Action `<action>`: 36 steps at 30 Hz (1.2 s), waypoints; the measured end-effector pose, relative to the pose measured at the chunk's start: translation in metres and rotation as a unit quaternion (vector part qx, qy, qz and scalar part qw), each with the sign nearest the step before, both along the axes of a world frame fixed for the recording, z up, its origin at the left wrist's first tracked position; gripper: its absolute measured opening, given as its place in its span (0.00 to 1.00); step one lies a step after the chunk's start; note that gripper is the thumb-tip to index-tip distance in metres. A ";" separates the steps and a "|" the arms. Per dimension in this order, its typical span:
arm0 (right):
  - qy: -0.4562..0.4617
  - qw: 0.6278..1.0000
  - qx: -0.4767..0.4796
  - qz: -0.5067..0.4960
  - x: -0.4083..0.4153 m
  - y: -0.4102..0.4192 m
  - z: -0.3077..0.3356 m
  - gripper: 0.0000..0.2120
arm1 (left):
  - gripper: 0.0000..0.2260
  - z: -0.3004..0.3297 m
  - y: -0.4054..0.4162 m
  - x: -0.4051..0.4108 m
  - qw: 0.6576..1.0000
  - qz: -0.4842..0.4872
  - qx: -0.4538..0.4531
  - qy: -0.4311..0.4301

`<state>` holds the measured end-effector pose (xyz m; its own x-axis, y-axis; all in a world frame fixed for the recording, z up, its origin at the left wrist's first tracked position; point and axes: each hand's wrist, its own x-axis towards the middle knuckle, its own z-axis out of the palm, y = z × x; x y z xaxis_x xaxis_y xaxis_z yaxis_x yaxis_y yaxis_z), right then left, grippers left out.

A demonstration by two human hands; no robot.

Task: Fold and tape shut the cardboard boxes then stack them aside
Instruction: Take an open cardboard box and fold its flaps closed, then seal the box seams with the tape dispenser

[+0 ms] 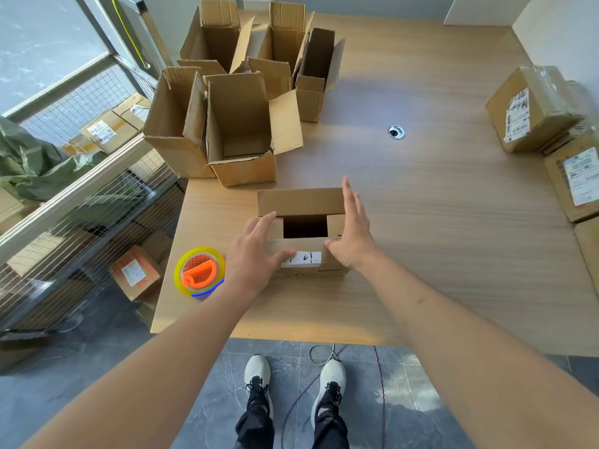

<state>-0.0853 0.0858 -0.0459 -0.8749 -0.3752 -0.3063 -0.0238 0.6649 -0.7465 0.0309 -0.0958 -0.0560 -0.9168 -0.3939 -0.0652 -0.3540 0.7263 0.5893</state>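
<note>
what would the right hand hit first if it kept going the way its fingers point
The right hand points away across the table. The path looks free to the far edge; the open boxes lie left of it, though depth is unclear.

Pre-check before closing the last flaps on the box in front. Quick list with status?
1. Side flaps folded in: ok. Both lie flat on the box, with a dark gap between them.
2. Far flap ready to fold: ok. It stands upright, nothing on it.
3. Box steadied: ok. Left hand rests on the left side, its thumb across the front; right hand lies flat against the right side.
4. Tape roll within reach: ok. It sits on the table just left of the left hand.
5. Box contents: cannot tell, the gap is dark.
6. Near flap position: cannot tell.
</note>
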 end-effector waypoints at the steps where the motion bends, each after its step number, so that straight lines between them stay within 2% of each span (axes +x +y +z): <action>1: 0.004 1.000 -0.009 0.006 -0.002 -0.001 0.001 0.65 | 0.36 0.000 0.001 0.001 1.000 0.002 0.005 0.003; 4: 0.055 0.998 0.009 0.009 -0.002 0.000 0.001 0.65 | 0.38 0.000 0.004 0.002 1.000 0.014 0.007 0.007; 6: 0.098 0.994 0.049 0.026 0.000 0.004 0.003 0.62 | 0.42 0.001 0.008 0.003 0.999 0.030 0.009 0.016; 8: 0.133 0.985 0.092 0.052 0.004 0.010 0.005 0.51 | 0.45 0.003 0.012 0.005 0.997 0.059 0.033 0.029; 11: 0.176 0.971 0.143 0.081 0.017 0.014 -0.001 0.26 | 0.51 0.003 0.014 0.007 0.996 0.072 0.045 0.039; 13: 0.173 0.969 0.157 0.078 0.031 0.012 -0.010 0.21 | 0.51 0.003 0.010 0.007 0.997 0.059 0.046 0.027; 19: 0.168 0.967 0.189 0.019 0.054 -0.002 -0.029 0.22 | 0.31 -0.007 -0.023 0.029 0.999 0.022 0.034 -0.007; 22: 0.178 0.970 0.168 0.000 0.056 -0.005 -0.036 0.22 | 0.27 -0.024 -0.048 0.046 0.996 0.055 -0.023 -0.062; 24: 0.186 0.971 0.148 -0.014 0.058 -0.006 -0.042 0.21 | 0.29 -0.037 -0.063 0.054 0.987 0.061 -0.065 -0.133; 27: 0.202 0.970 0.136 -0.029 0.060 -0.007 -0.049 0.21 | 0.39 -0.053 -0.078 0.067 0.970 0.017 -0.105 -0.217; 33: 0.218 0.966 0.131 -0.034 0.058 -0.007 -0.055 0.21 | 0.49 -0.070 -0.088 0.079 0.960 -0.003 -0.160 -0.230; 36: 0.219 0.967 0.124 -0.032 0.055 -0.005 -0.057 0.20 | 0.50 -0.071 -0.090 0.083 0.967 -0.020 -0.163 -0.193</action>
